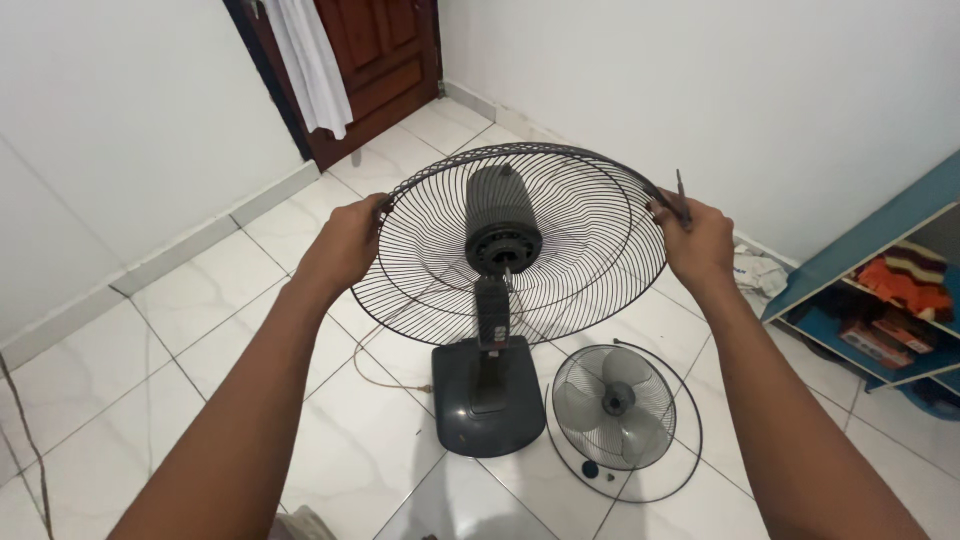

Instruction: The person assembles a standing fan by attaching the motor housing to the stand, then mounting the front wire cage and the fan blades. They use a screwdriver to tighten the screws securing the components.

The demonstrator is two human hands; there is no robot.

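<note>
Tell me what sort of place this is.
Probably a room in a home: white tiled floor, a wooden door in the corner, and a blue shelf holding folded cloth. Both hands grip a fan's wire guard.

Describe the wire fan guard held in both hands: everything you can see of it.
The wire guard is a round, dished grille of thin dark metal wires that fan out from the middle to a thicker outer rim. It is tilted back, its open face toward the camera, and sits around the dark motor housing on top of the fan stand. The left hand grips the rim on one side and the right hand on the other. No blade is mounted inside it.
</note>
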